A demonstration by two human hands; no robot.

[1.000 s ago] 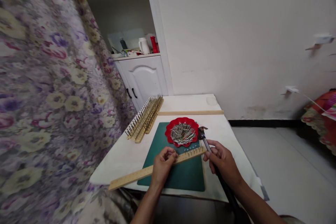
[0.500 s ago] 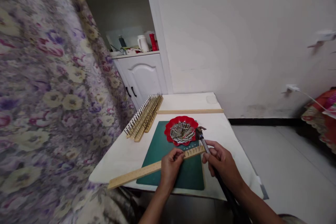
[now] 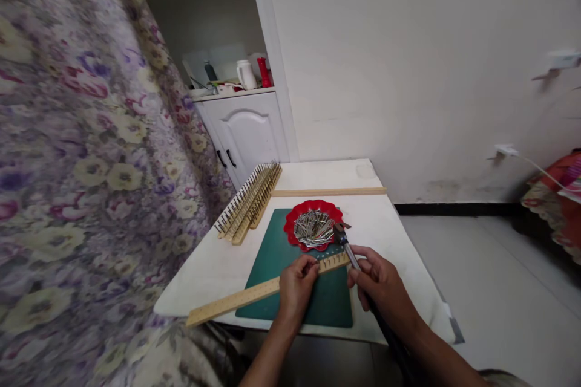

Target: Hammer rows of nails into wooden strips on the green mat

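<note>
A wooden strip (image 3: 236, 302) with rows of small holes lies slantwise over the green cutting mat (image 3: 270, 254); several nails stand in its right end. My left hand (image 3: 297, 287) rests on this strip, thumb and fingertips pinched round a nail that is mostly hidden. In my right hand (image 3: 381, 284) is a claw hammer (image 3: 351, 256) with a metal shaft and dark grip. Its head is above the strip's right end, beside the red scalloped bowl (image 3: 290, 231) of loose nails (image 3: 313, 228).
Wooden strips full of upright nails (image 3: 254, 199) lie together at the table's left. A bare wooden strip (image 3: 329, 191) crosses the far part of the white tabletop (image 3: 213, 272). A floral curtain (image 3: 113, 151) hangs at left, with a white cabinet (image 3: 249, 133) behind.
The hammer and my right hand have shifted slightly left, and the hammer head has dropped a little. My left hand stays pinched at the same place on the strip.
</note>
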